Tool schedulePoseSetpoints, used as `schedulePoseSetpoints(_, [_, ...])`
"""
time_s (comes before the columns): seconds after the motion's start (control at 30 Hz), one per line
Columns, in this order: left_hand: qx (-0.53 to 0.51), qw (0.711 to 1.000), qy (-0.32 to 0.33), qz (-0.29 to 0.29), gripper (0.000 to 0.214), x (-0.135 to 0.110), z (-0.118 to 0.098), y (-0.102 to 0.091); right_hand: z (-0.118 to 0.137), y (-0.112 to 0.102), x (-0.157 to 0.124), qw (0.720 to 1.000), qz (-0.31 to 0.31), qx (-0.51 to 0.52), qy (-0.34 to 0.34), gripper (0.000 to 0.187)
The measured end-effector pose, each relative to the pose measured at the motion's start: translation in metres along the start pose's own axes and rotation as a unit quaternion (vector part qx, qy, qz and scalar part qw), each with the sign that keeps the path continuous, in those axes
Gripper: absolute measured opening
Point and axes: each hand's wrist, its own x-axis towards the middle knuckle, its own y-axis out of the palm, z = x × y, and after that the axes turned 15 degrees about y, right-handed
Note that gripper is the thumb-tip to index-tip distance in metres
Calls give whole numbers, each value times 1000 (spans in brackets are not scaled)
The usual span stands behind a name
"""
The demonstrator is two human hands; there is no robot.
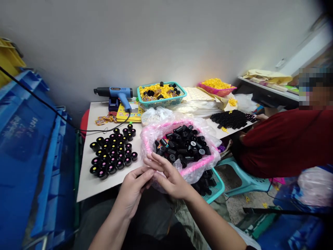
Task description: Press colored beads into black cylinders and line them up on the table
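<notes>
My left hand is closed, with its thumb pressed against curled fingers; whatever lies in them is hidden. My right hand meets it at the fingertips, its fingers stretched out and its thumb beside the left thumb. Just beyond both hands stands a pink basket lined with clear plastic. Black cylindrical caps fill it in a loose heap, some showing a ringed grey end. To the left, rows of short black round pieces stand upright on the white table, with yellow or pink dots on top.
Behind sit a blue heat gun, a turquoise basket of yellow pieces and a pink tray. Another turquoise basket is below right. Blue crates line the left; a co-worker in a red sleeve sits right. A cable crosses left.
</notes>
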Motion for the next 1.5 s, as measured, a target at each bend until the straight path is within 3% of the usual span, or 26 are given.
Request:
schedulePoseSetpoints(0.17, [31, 999, 21, -34, 30, -3, 4, -4, -2, 4, 1, 970, -188, -137, -68, 21])
schedulePoseSetpoints(0.27, [38, 997, 50, -36, 30, -6, 7, -2, -2, 8, 2, 946, -233, -200, -103, 11])
schedulePoseSetpoints(0.37, [-56, 996, 51, -40, 36, -10, 7, 3, 1, 11, 1, 934, -259, -218, -117, 13])
schedulePoseSetpoints(0.43, [-99, 992, 53, -54, 41, -12, 8, 5, 6, 11, -2, 949, -242, -181, -95, 13])
schedulePoseSetpoints(0.53, [-67, 992, 77, -70, 43, -14, 10, 4, 14, 10, -6, 974, -175, -139, -33, 12])
schedulePoseSetpoints(0.8, [115, 976, 170, -72, 50, -17, 21, -3, 11, 14, -2, 989, -124, -72, 48, 9])
schedulePoseSetpoints(0.93, [134, 965, 215, -68, 51, -18, 27, -4, 9, 17, 2, 991, -102, -4, 88, 6])
schedulePoseSetpoints(1.1, [145, 952, 268, -39, 50, -24, 36, -5, 0, 26, 7, 961, -13, 214, 174, 28])
schedulePoseSetpoints(1.2, [148, 945, 289, -33, 49, -30, 35, -2, -4, 32, 9, 939, 34, 290, 180, 32])
schedulePoseSetpoints(1.3, [109, 955, 275, -36, 48, -34, 28, 2, -6, 37, 9, 935, 49, 309, 170, 35])
schedulePoseSetpoints(1.5, [-71, 987, 130, -55, 47, -29, 8, -2, -15, 38, 6, 940, 22, 309, 145, 30])
